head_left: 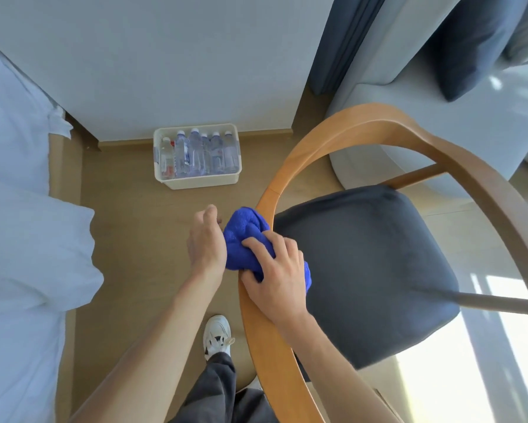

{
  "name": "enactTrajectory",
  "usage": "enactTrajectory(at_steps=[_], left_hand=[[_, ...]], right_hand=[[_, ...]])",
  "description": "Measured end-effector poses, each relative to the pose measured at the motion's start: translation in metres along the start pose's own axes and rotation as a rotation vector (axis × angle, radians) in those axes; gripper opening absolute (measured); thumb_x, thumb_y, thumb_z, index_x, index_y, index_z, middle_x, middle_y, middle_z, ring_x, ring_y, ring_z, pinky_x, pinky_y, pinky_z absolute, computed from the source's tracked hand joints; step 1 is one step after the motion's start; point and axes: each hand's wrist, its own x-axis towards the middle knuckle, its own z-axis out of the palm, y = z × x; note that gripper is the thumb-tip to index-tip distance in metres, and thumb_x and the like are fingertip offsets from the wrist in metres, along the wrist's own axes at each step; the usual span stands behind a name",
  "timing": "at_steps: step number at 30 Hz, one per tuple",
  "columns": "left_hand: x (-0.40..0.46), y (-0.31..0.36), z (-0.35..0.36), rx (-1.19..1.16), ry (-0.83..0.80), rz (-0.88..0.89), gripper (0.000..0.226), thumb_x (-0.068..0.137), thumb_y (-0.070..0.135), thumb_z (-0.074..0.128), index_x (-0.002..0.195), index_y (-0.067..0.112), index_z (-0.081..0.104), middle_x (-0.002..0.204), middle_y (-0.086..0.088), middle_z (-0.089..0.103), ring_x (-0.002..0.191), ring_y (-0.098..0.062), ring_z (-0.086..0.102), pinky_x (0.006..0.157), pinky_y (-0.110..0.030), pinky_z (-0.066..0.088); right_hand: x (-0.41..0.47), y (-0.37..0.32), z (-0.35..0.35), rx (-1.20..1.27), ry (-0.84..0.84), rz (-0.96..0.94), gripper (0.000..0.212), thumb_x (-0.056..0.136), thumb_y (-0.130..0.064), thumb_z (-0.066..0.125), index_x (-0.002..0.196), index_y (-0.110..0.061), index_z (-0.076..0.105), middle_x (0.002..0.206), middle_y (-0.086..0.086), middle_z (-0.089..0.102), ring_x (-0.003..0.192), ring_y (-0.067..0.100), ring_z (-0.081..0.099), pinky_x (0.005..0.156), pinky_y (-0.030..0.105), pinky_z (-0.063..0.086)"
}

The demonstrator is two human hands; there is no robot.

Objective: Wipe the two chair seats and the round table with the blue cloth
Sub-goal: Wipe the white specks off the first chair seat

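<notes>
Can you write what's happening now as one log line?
right hand: grips cloth | left hand: touches cloth | cloth: at chair rim | seat: bare

You are standing in a hotel-style bedroom. A bed with white linen (27, 209) fills the left side, and a grey upholstered sofa (440, 117) with a dark blue cushion (470, 47) sits by a blue curtain (342, 41). A white bin of water bottles (197, 157) rests on the tan floor (134, 224) against the wall, near a wooden armchair (363, 264).

A tan floor (128, 209) bears a white bottle bin (201, 181) and a wooden chair (317, 141).
</notes>
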Motion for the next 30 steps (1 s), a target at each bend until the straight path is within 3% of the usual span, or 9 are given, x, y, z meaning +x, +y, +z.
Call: enactTrajectory(at_steps=[2,6,9,12,17,22,30], left_hand=[[-0.005,0.001,-0.003,0.024,-0.031,-0.012,0.038,0.079,0.051,0.037,0.092,0.022,0.058,0.098,0.004,0.066,0.099,-0.021,0.062,0.095,-0.047,0.047],[-0.015,-0.003,-0.002,0.193,-0.156,-0.027,0.031,0.082,0.042,0.040,0.090,0.019,0.059,0.100,-0.003,0.067,0.098,-0.024,0.063,0.092,-0.048,0.049],[-0.018,-0.005,0.004,0.220,-0.238,-0.043,0.039,0.085,0.042,0.039,0.089,0.009,0.060,0.097,-0.013,0.067,0.095,-0.030,0.064,0.089,-0.052,0.052],[-0.014,-0.004,0.006,0.141,-0.271,-0.101,0.038,0.097,0.035,0.036,0.092,0.007,0.061,0.096,-0.015,0.067,0.092,-0.030,0.064,0.079,-0.040,0.053],[-0.006,-0.008,0.007,0.050,-0.337,-0.161,0.036,0.101,0.035,0.035,0.094,0.018,0.066,0.093,-0.004,0.069,0.088,-0.020,0.064,0.068,-0.031,0.050],[0.004,-0.009,0.007,-0.045,-0.288,-0.252,0.045,0.100,0.034,0.028,0.090,0.020,0.070,0.093,-0.002,0.070,0.088,-0.018,0.063,0.067,-0.032,0.047],[0.023,0.001,0.003,-0.134,-0.288,-0.482,0.030,0.093,0.022,0.045,0.075,0.007,0.062,0.078,-0.011,0.063,0.074,-0.025,0.056,0.070,-0.034,0.045]], right_hand=[[-0.029,-0.003,-0.008,0.018,-0.028,-0.031,0.041,0.065,-0.021,0.067,0.106,-0.028,0.063,0.116,-0.005,0.057,0.099,0.022,0.050,0.079,0.034,0.041],[-0.089,0.003,-0.022,0.048,-0.082,-0.087,0.044,0.060,-0.019,0.068,0.102,-0.032,0.061,0.116,-0.009,0.057,0.097,0.019,0.052,0.081,0.033,0.044],[-0.123,0.014,-0.030,0.050,-0.098,-0.158,0.043,0.056,-0.018,0.066,0.097,-0.033,0.064,0.114,-0.008,0.058,0.093,0.019,0.054,0.077,0.033,0.043],[-0.134,0.020,-0.034,0.038,-0.107,-0.184,0.043,0.055,-0.020,0.062,0.095,-0.036,0.064,0.111,-0.008,0.058,0.091,0.017,0.054,0.077,0.030,0.042],[-0.129,0.022,-0.033,-0.015,-0.109,-0.200,0.046,0.056,-0.021,0.058,0.098,-0.038,0.059,0.115,-0.011,0.052,0.094,0.014,0.052,0.079,0.027,0.040],[-0.100,0.012,-0.025,0.071,-0.043,-0.024,0.051,0.055,-0.018,0.063,0.103,-0.035,0.060,0.116,-0.009,0.056,0.093,0.017,0.052,0.076,0.031,0.043],[-0.014,0.014,-0.010,0.112,-0.079,0.020,0.048,0.068,-0.019,0.064,0.113,-0.034,0.056,0.124,-0.012,0.047,0.104,0.015,0.045,0.085,0.031,0.043]])
